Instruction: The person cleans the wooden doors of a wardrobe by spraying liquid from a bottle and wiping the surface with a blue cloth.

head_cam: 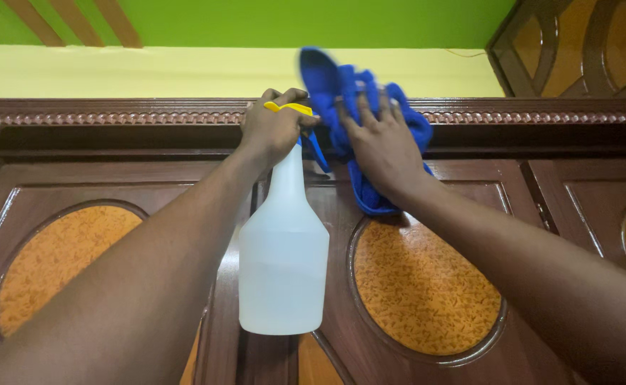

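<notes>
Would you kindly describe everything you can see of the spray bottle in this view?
The spray bottle is translucent white plastic with a wide cylindrical body, sloped shoulders and a slim neck, topped by a yellow spray head with a blue trigger. It hangs upright in front of the brown wooden door, near its top. The left hand has its grip closed around the head. The liquid level cannot be told. The blue cloth lies just beside the trigger.

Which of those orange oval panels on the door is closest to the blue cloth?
The middle oval panel, directly below the blue cloth; the others sit far off at the sides.
</notes>
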